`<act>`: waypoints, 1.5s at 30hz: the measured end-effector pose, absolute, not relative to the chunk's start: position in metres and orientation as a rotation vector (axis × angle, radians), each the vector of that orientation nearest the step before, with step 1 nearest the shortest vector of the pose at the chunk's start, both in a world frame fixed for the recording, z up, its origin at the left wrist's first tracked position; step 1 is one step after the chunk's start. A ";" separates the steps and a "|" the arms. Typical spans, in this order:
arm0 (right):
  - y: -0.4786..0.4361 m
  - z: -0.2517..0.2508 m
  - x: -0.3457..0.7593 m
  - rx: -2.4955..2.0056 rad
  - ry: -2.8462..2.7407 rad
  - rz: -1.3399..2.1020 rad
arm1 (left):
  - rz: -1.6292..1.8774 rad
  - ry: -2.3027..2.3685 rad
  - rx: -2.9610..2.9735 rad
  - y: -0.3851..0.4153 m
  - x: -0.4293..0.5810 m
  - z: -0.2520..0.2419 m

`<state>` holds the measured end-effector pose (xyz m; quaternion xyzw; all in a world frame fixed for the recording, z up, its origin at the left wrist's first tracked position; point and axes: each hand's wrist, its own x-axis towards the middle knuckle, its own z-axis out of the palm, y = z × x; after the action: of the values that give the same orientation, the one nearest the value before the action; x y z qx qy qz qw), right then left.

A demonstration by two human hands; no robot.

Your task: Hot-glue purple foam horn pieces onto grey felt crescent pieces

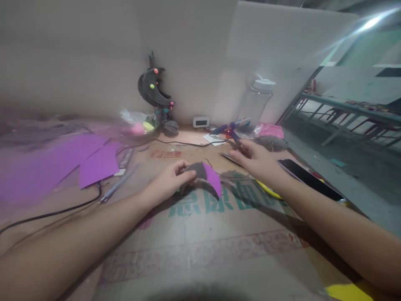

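Observation:
My left hand [171, 184] pinches a crescent-shaped piece [213, 177], partly dark grey and partly bare purple, above the cardboard. Its grey part lies under my thumb, and the purple tip points down to the right. My right hand [252, 156] reaches toward the back, its fingers closed on the handle of a blue hot glue gun [230, 128] with a small red light. Beneath that hand lies a thin metal tool [230, 159], partly covered. A finished-looking grey moon ornament [153, 88] with coloured balls stands against the wall.
Purple sheets [98, 163] and pens [115, 188] lie on the left beside a black cable [62, 210]. A bowl [140, 127], small white clock [201, 121], clear bottle [255, 102] and grey yarn [271, 143] line the back. A phone [310, 179] rests at the right edge.

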<state>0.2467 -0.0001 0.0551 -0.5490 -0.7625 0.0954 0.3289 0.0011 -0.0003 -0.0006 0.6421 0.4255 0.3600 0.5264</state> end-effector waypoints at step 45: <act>-0.044 0.021 0.236 -0.644 -2.477 -0.236 | 0.718 1.024 1.392 -0.011 0.005 0.007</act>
<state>0.2365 -0.0444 0.0210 -0.2405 -0.9246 -0.0880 0.2819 0.0049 -0.0106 0.0075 0.5990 0.4404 0.3089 0.5932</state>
